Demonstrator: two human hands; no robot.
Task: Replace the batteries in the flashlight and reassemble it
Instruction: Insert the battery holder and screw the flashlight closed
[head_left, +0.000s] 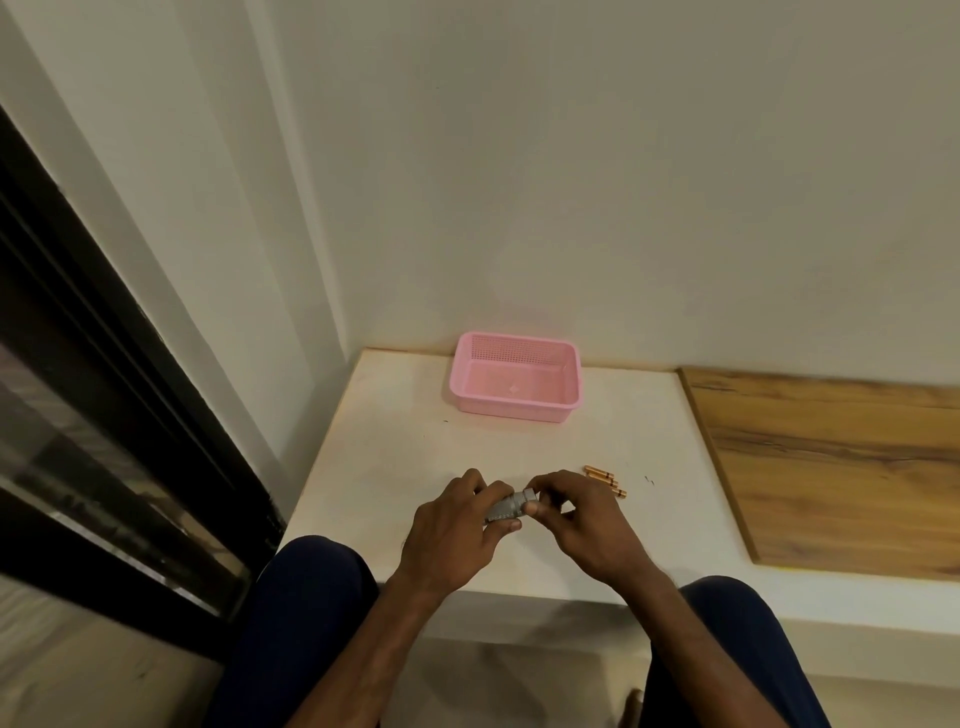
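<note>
Both hands shared the grip: the left hand (451, 530) wrapped the small grey ribbed metal flashlight (508, 508) to steady it, while the right hand (574, 514) pinched its end, apparently to twist. It hovered at the white worktop's (415, 447) six o'clock; slim copper-coloured batteries (605, 480) lay within reach at two o'clock of the hands.

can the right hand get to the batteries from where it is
Probably yes. The batteries lie loose on the table just beyond the right hand, with nothing between them. But that hand is gripping the flashlight end with the left hand, so it must let go first.
</note>
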